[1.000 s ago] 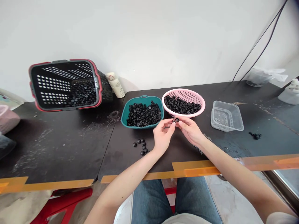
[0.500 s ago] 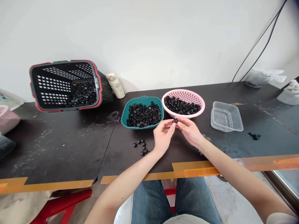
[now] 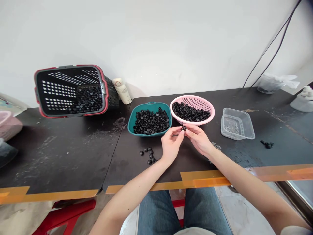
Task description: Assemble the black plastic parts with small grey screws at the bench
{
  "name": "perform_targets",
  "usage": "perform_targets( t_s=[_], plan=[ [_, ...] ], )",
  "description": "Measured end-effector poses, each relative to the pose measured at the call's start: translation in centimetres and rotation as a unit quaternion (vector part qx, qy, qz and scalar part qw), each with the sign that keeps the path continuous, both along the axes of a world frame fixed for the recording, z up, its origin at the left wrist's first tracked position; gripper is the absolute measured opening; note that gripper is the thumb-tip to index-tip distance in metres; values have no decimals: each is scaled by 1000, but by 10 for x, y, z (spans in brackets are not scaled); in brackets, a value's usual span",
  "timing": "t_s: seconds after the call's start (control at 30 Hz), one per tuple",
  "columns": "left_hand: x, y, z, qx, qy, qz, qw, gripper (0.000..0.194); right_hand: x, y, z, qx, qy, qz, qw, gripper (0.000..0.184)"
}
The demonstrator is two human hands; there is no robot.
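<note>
Two hands, the left hand [image 3: 171,144] and the right hand [image 3: 198,139], nearly meet above the tabletop [image 3: 73,153]. What's between them?

A small black moulded part [image 3: 184,128], pinched at the fingertips of both hands, just below the rim of a pink plastic colander [image 3: 193,97].

How would it handle?

Light and fairly stiff, I'd judge, perhaps rubber or plastic, though it's too small to be sure. Its outer edge looks the place to grip, between finger and thumb.

Anything like it nearby?

Plenty, heaped in the colander and in a teal bowl [image 3: 149,105] beside it, plus a few loose black parts [image 3: 148,153] on the tabletop.
</note>
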State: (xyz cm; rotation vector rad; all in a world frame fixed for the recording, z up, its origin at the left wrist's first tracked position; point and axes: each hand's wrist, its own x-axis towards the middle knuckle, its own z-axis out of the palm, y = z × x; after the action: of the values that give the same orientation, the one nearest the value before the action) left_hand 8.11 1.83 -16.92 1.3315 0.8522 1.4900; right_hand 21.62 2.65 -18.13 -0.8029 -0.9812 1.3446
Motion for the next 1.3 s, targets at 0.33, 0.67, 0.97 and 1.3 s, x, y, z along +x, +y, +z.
perform_targets(
  t_s=[0.33,0.67,0.97,1.3],
  plan=[
    [-2,1,2,7,23,13,1000,24,5,-2,3,54,-80,-15,995,20],
    [-3,2,2,17,57,2,998,31,1,-9,13,9,-24,82,996,24],
    [-10,7,5,121,145,22,982,20,3,-9,13,-74,36,160,984,25],
    [-28,23,14,304,300,27,904,24,5,-6,16,-15,-25,96,995,22]
  ],
)
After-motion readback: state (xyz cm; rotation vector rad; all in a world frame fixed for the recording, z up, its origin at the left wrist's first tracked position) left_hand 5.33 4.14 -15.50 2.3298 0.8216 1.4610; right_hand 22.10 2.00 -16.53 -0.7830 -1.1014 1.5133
